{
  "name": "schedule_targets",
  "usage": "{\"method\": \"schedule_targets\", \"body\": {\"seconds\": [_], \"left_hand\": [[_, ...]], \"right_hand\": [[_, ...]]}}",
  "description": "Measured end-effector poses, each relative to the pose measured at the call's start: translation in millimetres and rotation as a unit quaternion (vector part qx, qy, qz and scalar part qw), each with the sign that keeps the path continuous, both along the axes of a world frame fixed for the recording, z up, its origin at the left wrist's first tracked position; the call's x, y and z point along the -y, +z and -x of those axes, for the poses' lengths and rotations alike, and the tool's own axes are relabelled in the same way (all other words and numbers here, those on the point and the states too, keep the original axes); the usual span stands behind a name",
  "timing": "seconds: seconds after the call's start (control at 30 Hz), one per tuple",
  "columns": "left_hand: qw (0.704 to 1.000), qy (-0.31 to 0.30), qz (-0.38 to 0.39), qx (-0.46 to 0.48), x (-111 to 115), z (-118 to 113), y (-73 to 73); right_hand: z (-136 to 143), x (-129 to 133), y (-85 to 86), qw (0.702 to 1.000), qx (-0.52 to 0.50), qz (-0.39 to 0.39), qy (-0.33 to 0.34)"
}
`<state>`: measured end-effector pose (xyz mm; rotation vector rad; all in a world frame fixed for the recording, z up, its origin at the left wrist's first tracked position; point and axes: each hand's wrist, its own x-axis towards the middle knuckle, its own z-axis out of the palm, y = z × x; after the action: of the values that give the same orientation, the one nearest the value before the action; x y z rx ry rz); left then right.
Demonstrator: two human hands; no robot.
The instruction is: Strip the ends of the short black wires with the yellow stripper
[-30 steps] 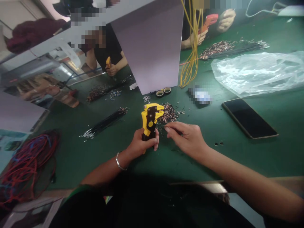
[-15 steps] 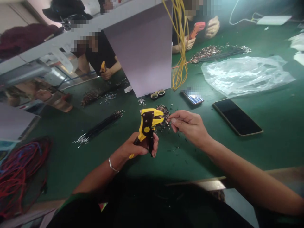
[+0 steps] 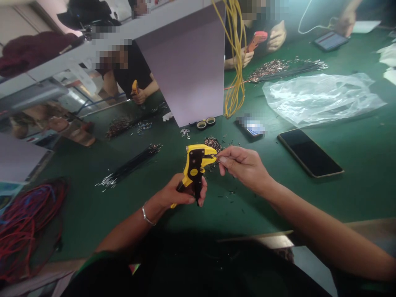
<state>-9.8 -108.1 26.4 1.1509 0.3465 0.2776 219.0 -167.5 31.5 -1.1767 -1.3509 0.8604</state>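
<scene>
My left hand (image 3: pixel 179 192) is wrapped round the handles of a yellow and black wire stripper (image 3: pixel 194 165), whose jaws point right. Thumb and fingers of my right hand (image 3: pixel 243 163) are pinched at the jaw tips on a short wire, mostly hidden by the fingertips. Just behind the jaws lies a pile of short wire pieces (image 3: pixel 213 143) with shiny ends. To the left, a bundle of black wires (image 3: pixel 131 166) with bared ends rests on the green table (image 3: pixel 198 225).
A black phone (image 3: pixel 310 152) and a lit phone (image 3: pixel 251 127) lie to the right, before a clear plastic bag (image 3: pixel 321 99). Tape rolls (image 3: pixel 206 123) sit by a pale partition (image 3: pixel 192 66). Red cables (image 3: pixel 27 231) are heaped at left. Co-workers' hands (image 3: pixel 140 95) hold tools across the table.
The wire stripper has shifted slightly right, so its jaws now meet my right fingertips. At the far right, another person's hand has appeared beside a dark-framed device on the table.
</scene>
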Motion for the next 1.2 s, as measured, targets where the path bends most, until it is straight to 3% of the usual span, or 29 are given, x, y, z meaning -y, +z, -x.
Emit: {"method": "schedule_targets", "body": {"seconds": [0.23, 0.47, 0.9, 1.2], "left_hand": [[0.999, 0.038, -0.019, -0.021, 4, 2, -1.1], [0.995, 0.075, -0.054, -0.026, 6, 3, -4.3], [0.986, 0.156, -0.046, -0.037, 14, 0, -8.3], [0.990, 0.138, -0.024, 0.018, 7, -5, -2.4]], "right_hand": [[0, -1, -1.1, 1.000, -0.019, 0.005, 0.008], [1, -1, 2.5, 0.992, -0.115, 0.046, 0.015], [1, -8, -4.2, 0.982, -0.177, 0.057, 0.001], [-2, -11, -3.3, 0.981, -0.179, 0.077, -0.020]]}}
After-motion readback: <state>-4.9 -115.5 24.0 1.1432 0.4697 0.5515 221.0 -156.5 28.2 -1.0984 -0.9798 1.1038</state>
